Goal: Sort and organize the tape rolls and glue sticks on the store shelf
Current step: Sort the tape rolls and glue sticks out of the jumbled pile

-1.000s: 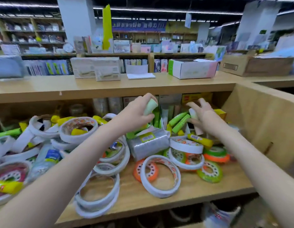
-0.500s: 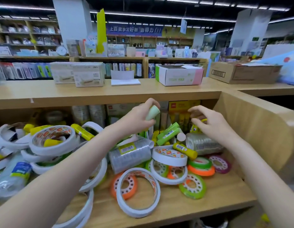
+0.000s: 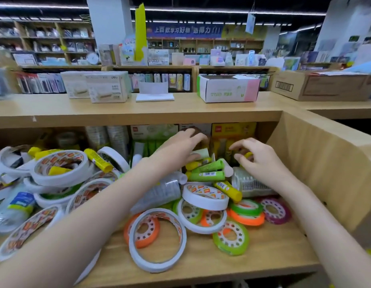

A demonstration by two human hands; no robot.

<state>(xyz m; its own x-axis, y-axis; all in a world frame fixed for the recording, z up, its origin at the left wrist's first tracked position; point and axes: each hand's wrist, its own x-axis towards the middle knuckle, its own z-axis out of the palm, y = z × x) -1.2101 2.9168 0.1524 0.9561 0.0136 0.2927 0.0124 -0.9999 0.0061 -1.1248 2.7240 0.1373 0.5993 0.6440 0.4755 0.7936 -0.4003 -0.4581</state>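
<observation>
A: What lies at the left of the shelf (image 3: 201, 265)?

B: A heap of white tape rolls (image 3: 60, 166), some stacked, with a yellow glue stick (image 3: 97, 160) lying tilted among them. A clear bottle with a blue label (image 3: 16, 206) sits at the far left.

A: And the left arm?

B: It reaches in from the lower left, stretched diagonally over the pile toward the back of the shelf. The left hand (image 3: 180, 147) is palm down with fingers curled round a pale green glue stick (image 3: 201, 153), held above the green glue sticks (image 3: 207, 171) that lie on their sides.

A: In the middle, at the front?

B: A large white roll (image 3: 157, 240) leans over an orange roll (image 3: 142, 230); just right of them are green, orange and purple rolls lying flat.

A: The right arm?

B: It comes in from the lower right, bent upward at the wrist. The right hand (image 3: 257, 161) hovers near the back corner, fingers bent and pinching a small yellow-capped item (image 3: 248, 155); I cannot tell what it is. Below the wrist lies a wrapped pack of clear tape (image 3: 249, 182), with another yellow glue stick (image 3: 228, 191) just beside it.
</observation>
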